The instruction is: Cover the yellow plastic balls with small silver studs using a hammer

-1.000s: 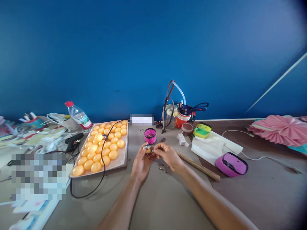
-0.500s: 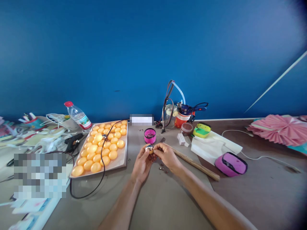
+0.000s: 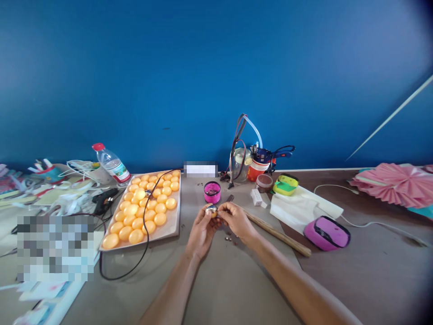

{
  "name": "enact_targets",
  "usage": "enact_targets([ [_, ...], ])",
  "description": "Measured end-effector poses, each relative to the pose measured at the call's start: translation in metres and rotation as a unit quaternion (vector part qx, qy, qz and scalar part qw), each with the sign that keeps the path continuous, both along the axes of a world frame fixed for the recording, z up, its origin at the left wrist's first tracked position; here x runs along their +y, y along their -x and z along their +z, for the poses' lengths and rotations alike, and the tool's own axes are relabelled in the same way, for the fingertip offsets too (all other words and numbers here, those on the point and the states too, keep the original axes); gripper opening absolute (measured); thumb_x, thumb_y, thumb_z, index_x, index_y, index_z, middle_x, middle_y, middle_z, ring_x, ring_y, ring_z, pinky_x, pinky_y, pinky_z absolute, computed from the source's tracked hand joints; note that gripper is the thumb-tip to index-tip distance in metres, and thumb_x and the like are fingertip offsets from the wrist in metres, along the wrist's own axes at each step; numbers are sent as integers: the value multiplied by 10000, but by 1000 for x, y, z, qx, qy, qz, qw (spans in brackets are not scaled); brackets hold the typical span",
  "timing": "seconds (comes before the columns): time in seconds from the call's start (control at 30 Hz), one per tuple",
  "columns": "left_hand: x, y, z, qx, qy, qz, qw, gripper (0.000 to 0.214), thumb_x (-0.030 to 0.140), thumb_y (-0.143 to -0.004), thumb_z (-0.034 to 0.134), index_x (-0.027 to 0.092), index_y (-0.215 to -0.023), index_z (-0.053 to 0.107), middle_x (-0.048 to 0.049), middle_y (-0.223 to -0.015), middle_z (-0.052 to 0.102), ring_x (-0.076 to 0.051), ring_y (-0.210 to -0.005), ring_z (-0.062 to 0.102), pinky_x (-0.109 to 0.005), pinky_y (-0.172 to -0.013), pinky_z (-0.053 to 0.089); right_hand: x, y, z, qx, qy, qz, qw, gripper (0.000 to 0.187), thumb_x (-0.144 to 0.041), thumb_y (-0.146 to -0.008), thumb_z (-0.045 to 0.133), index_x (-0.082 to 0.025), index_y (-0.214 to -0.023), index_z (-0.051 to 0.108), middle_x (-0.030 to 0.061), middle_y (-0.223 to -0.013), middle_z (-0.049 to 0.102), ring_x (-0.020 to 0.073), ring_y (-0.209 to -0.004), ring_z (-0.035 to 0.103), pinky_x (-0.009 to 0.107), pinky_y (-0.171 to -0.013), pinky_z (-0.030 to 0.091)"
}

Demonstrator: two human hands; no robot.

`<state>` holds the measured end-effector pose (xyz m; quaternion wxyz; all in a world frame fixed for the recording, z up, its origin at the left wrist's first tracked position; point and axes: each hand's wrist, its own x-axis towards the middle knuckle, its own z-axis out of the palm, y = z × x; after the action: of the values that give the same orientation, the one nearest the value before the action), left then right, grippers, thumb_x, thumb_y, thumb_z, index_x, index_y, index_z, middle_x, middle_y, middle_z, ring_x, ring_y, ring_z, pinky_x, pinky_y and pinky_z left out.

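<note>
left: balls (image 3: pixel 136 236) in tray (image 3: pixel 172 225) | centre: held piece (image 3: pixel 212 209) before tub (image 3: pixel 212 197) | right: stick (image 3: pixel 279 233) (sheet (image 3: pixel 291 212) beyond it)

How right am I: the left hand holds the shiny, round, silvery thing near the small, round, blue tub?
Almost: the round tub is pink, not blue; the head view shows that. The left hand does hold the shiny thing near it.

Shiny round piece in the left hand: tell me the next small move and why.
Probably steady the shiny round piece with the left hand while the right hand works gently at its right edge: the left one has hold of it, and the right one's grip sits at that edge. Whether it pinches something is too small to tell.
</note>
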<state>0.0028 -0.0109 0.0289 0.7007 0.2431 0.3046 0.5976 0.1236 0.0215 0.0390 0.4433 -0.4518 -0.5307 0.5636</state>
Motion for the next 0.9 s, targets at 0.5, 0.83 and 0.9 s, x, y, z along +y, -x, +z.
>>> enact_targets([
  [0.5,0,-1,1,0,6,13,1000,278,304,-754,659,198,-999,582,-22,-868,625,-135,-735,585,-282,-721,459,-1,-1,-2,-10,-4,28,1000,121,-299,-695,555,-181,-673,553,-55,-512,465,83,-476,375,218,-468,299],
  [0.83,0,-2,2,0,6,14,1000,278,309,-746,665,204,-991,583,-24,-882,626,-148,-772,594,-292,-735,462,-1,-2,0,-24,0,33,999,113,-294,-685,564,-181,-681,571,-51,-531,490,86,-479,389,223,-474,308],
  [0.9,0,-2,1,5,2,14,1000,275,310,-753,657,203,-994,578,-25,-877,624,-149,-764,595,-293,-729,461,-1,-3,1,-30,-3,31,999,110,-287,-683,561,-179,-674,573,-51,-529,488,89,-481,394,226,-479,313],
])
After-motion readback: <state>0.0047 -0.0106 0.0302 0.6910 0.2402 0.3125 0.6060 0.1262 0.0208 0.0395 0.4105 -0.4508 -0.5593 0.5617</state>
